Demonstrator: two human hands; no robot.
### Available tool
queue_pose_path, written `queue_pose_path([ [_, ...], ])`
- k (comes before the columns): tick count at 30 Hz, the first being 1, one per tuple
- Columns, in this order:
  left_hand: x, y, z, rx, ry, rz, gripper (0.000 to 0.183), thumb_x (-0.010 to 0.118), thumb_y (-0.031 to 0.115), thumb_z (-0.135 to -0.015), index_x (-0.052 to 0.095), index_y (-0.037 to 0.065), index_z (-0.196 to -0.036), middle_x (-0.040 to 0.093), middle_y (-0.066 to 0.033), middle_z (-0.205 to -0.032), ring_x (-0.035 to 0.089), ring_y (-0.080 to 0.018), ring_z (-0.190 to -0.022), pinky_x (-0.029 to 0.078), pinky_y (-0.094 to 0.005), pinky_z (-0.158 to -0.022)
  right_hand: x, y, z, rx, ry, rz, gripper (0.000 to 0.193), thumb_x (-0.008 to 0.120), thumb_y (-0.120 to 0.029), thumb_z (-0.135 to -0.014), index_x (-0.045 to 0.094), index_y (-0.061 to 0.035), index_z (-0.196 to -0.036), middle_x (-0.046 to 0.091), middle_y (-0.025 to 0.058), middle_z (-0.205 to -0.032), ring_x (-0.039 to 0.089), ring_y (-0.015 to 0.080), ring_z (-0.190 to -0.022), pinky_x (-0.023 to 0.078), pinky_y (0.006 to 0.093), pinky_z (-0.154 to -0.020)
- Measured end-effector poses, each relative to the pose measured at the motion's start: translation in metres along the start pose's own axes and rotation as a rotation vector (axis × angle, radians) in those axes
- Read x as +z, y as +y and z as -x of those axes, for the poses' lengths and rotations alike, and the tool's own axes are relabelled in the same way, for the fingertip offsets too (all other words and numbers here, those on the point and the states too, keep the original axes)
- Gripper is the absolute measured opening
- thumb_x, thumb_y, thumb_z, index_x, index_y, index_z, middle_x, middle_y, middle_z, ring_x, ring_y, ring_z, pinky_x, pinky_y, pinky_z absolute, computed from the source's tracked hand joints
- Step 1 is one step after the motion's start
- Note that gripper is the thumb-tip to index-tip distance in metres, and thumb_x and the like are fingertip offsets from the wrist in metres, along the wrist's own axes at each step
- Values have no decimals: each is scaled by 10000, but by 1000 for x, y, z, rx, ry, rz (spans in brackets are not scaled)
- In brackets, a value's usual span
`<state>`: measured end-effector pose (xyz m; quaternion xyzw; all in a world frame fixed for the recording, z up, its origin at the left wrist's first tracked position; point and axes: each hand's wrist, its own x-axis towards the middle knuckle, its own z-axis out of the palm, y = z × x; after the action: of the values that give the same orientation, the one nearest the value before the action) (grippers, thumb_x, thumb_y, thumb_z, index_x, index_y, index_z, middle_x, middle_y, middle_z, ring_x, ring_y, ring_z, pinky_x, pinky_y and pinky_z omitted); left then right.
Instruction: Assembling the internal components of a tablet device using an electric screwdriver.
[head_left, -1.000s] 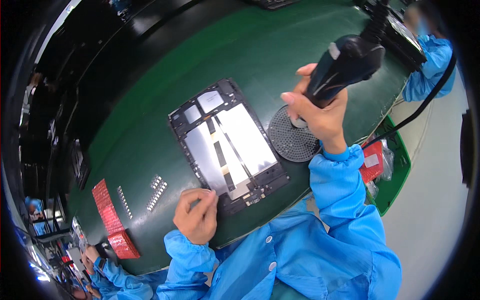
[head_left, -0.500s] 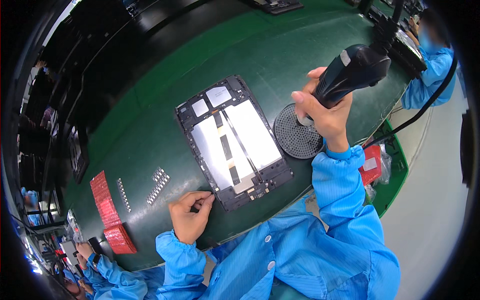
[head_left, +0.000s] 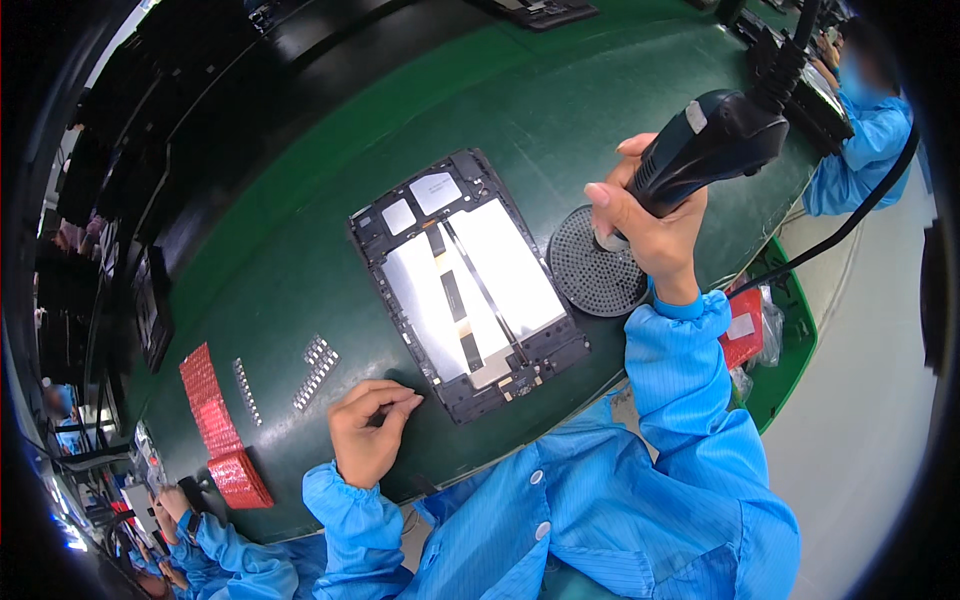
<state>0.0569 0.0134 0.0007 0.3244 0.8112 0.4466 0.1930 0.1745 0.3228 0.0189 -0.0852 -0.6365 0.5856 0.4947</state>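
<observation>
Green spreads beneath the things on my table (head_left: 300, 270), and at the middle lies the opened tablet (head_left: 475, 275), silver panels facing up inside its black frame, far end leaning left. My right grip (head_left: 660, 235) is wrapped around a black handheld tool (head_left: 712, 140), to the right of the tablet; a corrugated hose (head_left: 780, 82) runs from the tool's far end, and its lower end is over the round perforated disc (head_left: 600, 285), though I cannot tell whether they touch. My left grip (head_left: 368, 432) is narrow, thumb and forefinger meeting just left of the tablet's near left corner, apart from it; whether something tiny sits between the tips I cannot tell. Farther left lie a slanted cluster of small pale pieces (head_left: 317, 373), a single row (head_left: 247, 392) of them and a red bubble-wrap strip (head_left: 212, 405). At the right, a green bin (head_left: 790, 370) holds a red packet (head_left: 738, 352)
</observation>
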Motion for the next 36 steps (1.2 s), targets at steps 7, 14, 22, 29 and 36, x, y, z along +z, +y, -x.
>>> queue_pose_path([
  [7, -6, -15, 5, -162, 106, 179, 92, 676, -80, -766, 657, -71, -855, 663, -108, -815, 665, -166, -743, 538, -241, -666, 6, -9, 2, 82, 27, 45, 353, 719, 62, -731, 551, 20, -1039, 574, 15, -632, 549, 81, -510, 410, 206, -451],
  [14, -14, -8, -34, -185, 74, 504, 119, 643, -43, -823, 633, -85, -933, 679, -127, -834, 676, -181, -777, 553, -255, -688, 29, -30, -2, -45, -24, -154, 446, 661, 45, -761, 430, 32, -1143, 562, 58, -626, 544, 134, -492, 439, 248, -486],
  [22, 4, -14, -93, -89, 91, 419, 143, 704, 62, -801, 661, -47, -883, 665, -63, -764, 605, -83, -651, 487, -199, -599, 109, -37, 1, 40, -222, -288, 416, 678, 75, -743, 476, 35, -1105, 586, 50, -636, 555, 99, -514, 429, 218, -487],
  [29, -5, -19, -106, -105, -13, 469, 121, 713, 60, -791, 666, -38, -844, 661, -53, -750, 596, -68, -630, 477, -198, -561, 158, -28, -8, 93, -300, -304, 369, 718, 54, -732, 529, 57, -1049, 597, 21, -624, 562, 79, -520, 424, 209, -473],
  [36, -4, -23, -106, -77, 1, 477, 94, 691, 25, -784, 651, -38, -840, 657, -63, -736, 609, -77, -625, 487, -208, -506, 188, 0, -3, 72, -387, -208, 383, 681, 73, -756, 487, 45, -1086, 573, 49, -604, 537, 106, -477, 422, 230, -467],
])
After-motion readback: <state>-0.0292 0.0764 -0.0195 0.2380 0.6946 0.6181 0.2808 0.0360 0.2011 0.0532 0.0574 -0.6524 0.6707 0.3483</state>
